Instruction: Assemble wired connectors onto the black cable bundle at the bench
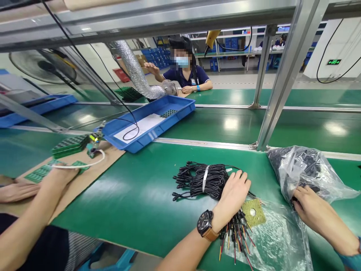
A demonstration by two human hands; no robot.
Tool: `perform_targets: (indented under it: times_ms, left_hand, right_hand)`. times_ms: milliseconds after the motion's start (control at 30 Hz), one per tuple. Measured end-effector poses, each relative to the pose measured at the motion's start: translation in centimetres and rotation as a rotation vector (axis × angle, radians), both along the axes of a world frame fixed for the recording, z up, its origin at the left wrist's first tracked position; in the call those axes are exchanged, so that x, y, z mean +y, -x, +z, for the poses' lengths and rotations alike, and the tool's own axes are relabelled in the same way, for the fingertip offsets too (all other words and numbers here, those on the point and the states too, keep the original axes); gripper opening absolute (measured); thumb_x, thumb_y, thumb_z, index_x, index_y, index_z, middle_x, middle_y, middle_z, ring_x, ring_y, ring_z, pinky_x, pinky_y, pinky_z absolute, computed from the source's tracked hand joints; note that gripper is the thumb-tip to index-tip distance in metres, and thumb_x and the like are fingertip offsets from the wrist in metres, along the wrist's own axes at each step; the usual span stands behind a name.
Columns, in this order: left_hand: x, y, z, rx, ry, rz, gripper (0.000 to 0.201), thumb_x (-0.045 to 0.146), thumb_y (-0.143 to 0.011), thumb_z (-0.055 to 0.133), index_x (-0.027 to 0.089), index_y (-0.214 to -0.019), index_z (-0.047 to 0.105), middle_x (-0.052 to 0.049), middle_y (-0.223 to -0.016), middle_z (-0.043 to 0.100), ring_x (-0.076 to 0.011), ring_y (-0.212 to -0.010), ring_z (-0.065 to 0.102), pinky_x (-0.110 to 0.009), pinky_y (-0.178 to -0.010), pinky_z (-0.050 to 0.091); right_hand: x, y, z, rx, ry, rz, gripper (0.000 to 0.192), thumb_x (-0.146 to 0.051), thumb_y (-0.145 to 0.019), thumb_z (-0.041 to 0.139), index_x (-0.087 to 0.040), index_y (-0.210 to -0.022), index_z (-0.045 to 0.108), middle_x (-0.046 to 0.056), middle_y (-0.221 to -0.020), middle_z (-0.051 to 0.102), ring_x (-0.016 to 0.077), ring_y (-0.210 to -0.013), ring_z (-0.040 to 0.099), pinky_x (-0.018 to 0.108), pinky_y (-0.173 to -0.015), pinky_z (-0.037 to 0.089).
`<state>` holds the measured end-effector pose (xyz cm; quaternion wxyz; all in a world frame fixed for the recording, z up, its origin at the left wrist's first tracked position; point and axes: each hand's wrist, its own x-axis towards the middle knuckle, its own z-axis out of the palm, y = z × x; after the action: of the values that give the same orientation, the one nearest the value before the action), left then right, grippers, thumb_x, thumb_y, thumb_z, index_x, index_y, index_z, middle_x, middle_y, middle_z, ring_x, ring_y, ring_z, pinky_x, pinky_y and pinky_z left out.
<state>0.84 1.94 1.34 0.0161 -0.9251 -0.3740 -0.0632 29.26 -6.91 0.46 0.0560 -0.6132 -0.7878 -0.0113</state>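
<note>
Left of the filled plastic bag [301,163], the left hand [233,190] lies half curled over the bundle of black cables [216,184], while the right hand [308,201] bends its fingers against the bag's near side, though I cannot tell whether either grips anything.

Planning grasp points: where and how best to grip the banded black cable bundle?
Probably at the white band, from above, across the width: it gathers the black cable bundle there, while connectors splay at one end and the left hand covers part further right.
</note>
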Motion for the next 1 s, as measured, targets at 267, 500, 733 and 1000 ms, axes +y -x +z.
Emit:
perform_targets:
  times_ms: [267,500,733,1000]
  left_hand:
    - [-0.3,0.8,0.4,-0.374,0.026,-0.067,0.017,0.006,-0.097,0.048,0.015,-0.096,0.062,-0.012,-0.119,0.066,-0.0277,-0.127,0.052,-0.044,-0.105,0.045]
    - [-0.6,3.5,0.5,-0.47,0.313,-0.256,0.028,0.0,-0.09,0.044,0.017,-0.097,0.065,-0.003,-0.083,0.072,-0.0163,-0.077,0.066,-0.03,-0.078,0.05]
    - [-2.0,3.1,0.6,-0.381,0.423,-0.223,0.023,0.001,-0.091,0.05,0.017,-0.103,0.06,-0.002,-0.08,0.071,-0.0186,-0.076,0.065,-0.028,-0.073,0.049]
    - [-3.1,2.4,1.3,-0.145,0.372,-0.126,0.026,-0.001,-0.093,0.042,0.017,-0.092,0.06,-0.004,-0.091,0.06,-0.0158,-0.074,0.058,-0.027,-0.068,0.046]
  right_hand:
    - [0.3,0.0,-0.2,0.079,0.0,-0.015,0.013,-0.016,-0.087,0.048,-0.022,-0.079,0.055,0.008,-0.081,0.064,0.0264,-0.078,0.057,0.038,-0.072,0.045]
    - [0.4,0.9,0.7,0.125,0.015,-0.042,0.01,-0.017,-0.086,0.048,-0.024,-0.079,0.05,0.004,-0.076,0.06,0.0244,-0.076,0.058,0.035,-0.065,0.043]
    - [0.7,1.3,1.5,0.186,-0.024,-0.034,0.011,-0.021,-0.091,0.045,-0.022,-0.088,0.055,0.007,-0.082,0.06,0.0263,-0.081,0.059,0.038,-0.072,0.046]
    - [0.1,1.1,3.8,0.333,-0.16,-0.086,0.022,-0.044,-0.102,0.048,-0.024,-0.099,0.057,0.006,-0.082,0.065,0.0242,-0.071,0.063,0.034,-0.063,0.047]
